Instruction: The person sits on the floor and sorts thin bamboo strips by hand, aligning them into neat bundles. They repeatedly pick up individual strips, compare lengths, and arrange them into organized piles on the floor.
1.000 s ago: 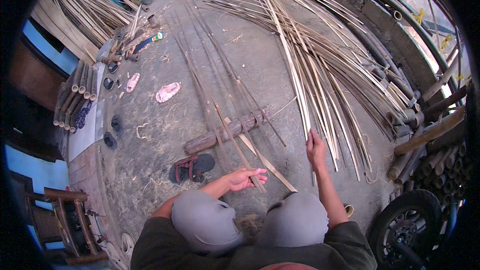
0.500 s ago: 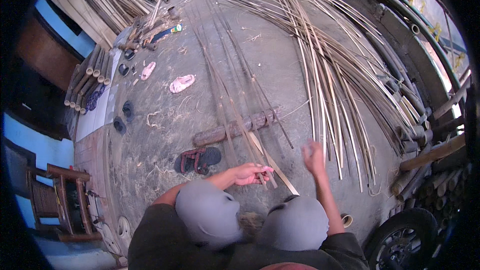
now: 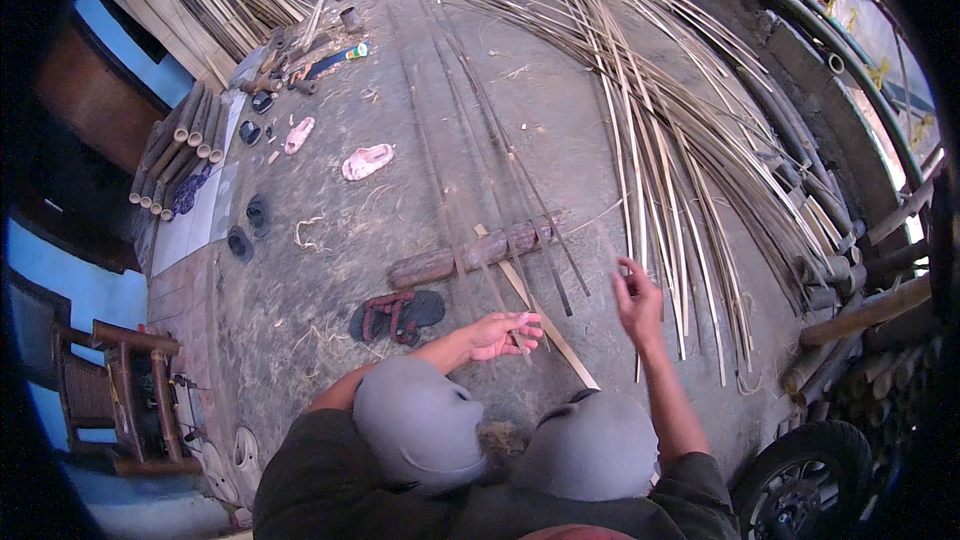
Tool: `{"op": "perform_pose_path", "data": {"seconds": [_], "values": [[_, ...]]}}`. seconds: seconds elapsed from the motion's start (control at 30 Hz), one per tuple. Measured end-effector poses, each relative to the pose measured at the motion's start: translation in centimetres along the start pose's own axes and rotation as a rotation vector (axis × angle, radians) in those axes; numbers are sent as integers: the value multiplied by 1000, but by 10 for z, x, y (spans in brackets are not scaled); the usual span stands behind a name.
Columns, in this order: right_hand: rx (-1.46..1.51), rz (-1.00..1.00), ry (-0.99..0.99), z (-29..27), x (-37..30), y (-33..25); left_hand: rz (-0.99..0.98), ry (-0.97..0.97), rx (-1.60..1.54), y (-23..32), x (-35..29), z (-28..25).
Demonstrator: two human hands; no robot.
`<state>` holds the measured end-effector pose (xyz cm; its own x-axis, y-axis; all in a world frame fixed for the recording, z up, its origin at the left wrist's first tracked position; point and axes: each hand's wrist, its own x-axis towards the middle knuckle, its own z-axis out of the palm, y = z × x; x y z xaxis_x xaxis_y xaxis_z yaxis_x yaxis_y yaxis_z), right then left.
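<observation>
Head view: a grey concrete floor spreads out, littered with pale shavings. Blue wall on the left, wooden chair near it, a stack of bamboo tubes further up, pink slippers out on the concrete. Over to the right, a big criss-crossed pile of strips.

And here's the action: thin strips run down the middle, crossing a short log towards the left hand. Thumb and fingertips are close together there, but I can't tell whether they pinch a strip. The right hand is up beside the pile's near ends, fingers bent and parted, a gap showing at the thumb.

Now the tricky bits! The strips nearest the left hand are smeared, their ends hard to count. A faint streak above the right fingers can't be made out. The wheel is cut by the dark rim at lower right, and the grey-clad knees hide the floor below.
</observation>
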<state>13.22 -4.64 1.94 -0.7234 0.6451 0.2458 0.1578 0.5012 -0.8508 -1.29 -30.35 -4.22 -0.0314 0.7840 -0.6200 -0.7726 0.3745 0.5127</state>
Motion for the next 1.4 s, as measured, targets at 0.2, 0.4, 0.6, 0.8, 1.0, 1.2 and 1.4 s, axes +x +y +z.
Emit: {"op": "perform_pose_path", "data": {"seconds": [0.2, 0.4, 0.6, 0.8, 1.0, 1.2, 1.4], "values": [[-419, -89, 22, -114, 32, 54, -34, 35, -11, 2, 12, -3], [-705, 48, 82, -228, 77, 132, -17, 201, 22, 7, 12, -10], [-963, 296, 152, -309, 109, 201, 128, 441, -95, 21, 13, -13], [-1246, 373, 231, -388, 158, 192, 330, 616, -93, 30, 3, -21], [-1484, 114, 476, -334, 194, 147, 275, 511, -12, 28, 8, -12], [-146, 405, -305, -70, 43, 51, 91, 225, 188, 19, 12, 10], [395, 550, -681, 68, -85, -16, 90, 221, 502, 31, 4, -4]]}}
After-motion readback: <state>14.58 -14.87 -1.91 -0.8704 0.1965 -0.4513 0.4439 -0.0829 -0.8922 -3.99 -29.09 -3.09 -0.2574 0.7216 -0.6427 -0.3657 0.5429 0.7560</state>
